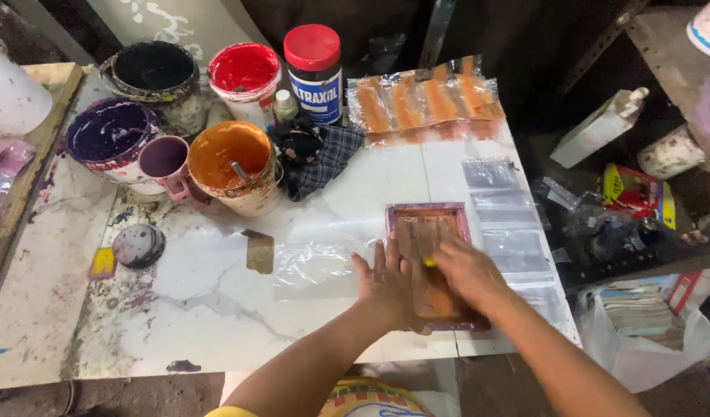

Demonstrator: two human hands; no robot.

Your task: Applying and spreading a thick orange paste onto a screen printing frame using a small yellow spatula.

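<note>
Mid-print at lower centre: your left hand (386, 282) presses flat, grip released, on the small printing frame (428, 232) while your right hand (467, 270) clenches a squeegee; printed orange bags (424, 100) lie upper centre, clear bags (505, 224) unprinted.

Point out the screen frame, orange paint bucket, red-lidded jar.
screen frame (426, 218), head view, top part of the mesh
orange paint bucket (225, 150), head view, inner wall
red-lidded jar (312, 46), head view, lid
</note>
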